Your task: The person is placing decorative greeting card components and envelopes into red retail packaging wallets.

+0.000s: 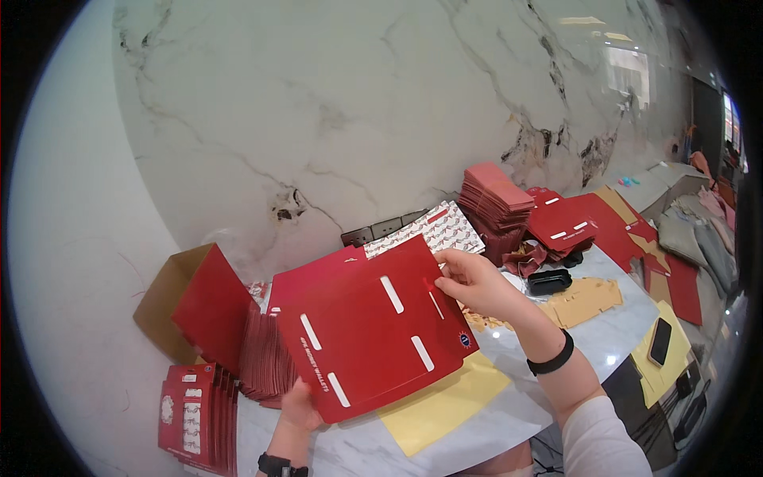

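Note:
Between my two hands is a red printed cardboard sheet point(369, 334) with several white slots, tilted above the marble-patterned table. My left hand point(301, 405) grips its lower left edge; most of those fingers are hidden behind it. My right hand point(468, 277) pinches the upper right edge between thumb and fingers. Under the sheet lies yellow paper point(447, 405). A magenta sheet point(316, 274) shows behind the red one. To the left stands a tight row of dark red folded pieces point(262, 358), with finished-looking red packs point(191, 417) nearer me.
An open red cardboard box point(214, 298) stands at the left. Beyond my right hand are patterned white cards point(447, 229), banded red envelopes point(495, 197), more red sheets point(560, 223) and a black case point(548, 281). A phone point(659, 341) lies at the right on yellow paper.

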The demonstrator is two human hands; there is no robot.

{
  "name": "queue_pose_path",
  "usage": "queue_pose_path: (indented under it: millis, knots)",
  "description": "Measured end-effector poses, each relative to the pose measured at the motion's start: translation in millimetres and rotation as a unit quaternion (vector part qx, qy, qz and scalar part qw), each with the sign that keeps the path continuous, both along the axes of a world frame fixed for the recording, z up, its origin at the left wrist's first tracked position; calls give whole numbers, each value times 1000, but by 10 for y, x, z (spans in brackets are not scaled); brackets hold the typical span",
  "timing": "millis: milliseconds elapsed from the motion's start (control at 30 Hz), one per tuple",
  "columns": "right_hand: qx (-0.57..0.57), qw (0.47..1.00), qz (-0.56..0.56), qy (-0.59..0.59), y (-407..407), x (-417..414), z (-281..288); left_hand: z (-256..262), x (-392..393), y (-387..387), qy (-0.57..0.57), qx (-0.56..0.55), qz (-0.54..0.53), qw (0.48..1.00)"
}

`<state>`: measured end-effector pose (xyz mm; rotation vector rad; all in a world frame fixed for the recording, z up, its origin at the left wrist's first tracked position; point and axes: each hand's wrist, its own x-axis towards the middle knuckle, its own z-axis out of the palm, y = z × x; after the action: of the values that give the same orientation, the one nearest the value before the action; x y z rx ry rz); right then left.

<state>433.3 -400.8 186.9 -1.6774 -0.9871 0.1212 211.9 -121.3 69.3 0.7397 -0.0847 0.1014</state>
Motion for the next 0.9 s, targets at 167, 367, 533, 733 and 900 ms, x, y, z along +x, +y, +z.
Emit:
queue_pose_path:
  millis: [167,367,533,733,900]
  knots:
    - [-64,997,25,16,-110,11,96,211,59,-401,119,145,104,977]
    - [-74,997,9,1,-133,20,123,97,80,-454,111,179,139,968]
    - [-65,998,-21,-1,-79,23,70,69,44,-539,88,187,155,966]
    - [-121,987,-86,-62,2,-45,26,16,36,-552,65,230,167,957]
    - [-151,974,-113,-127,33,5,-24,5,29,-556,54,237,173,954]
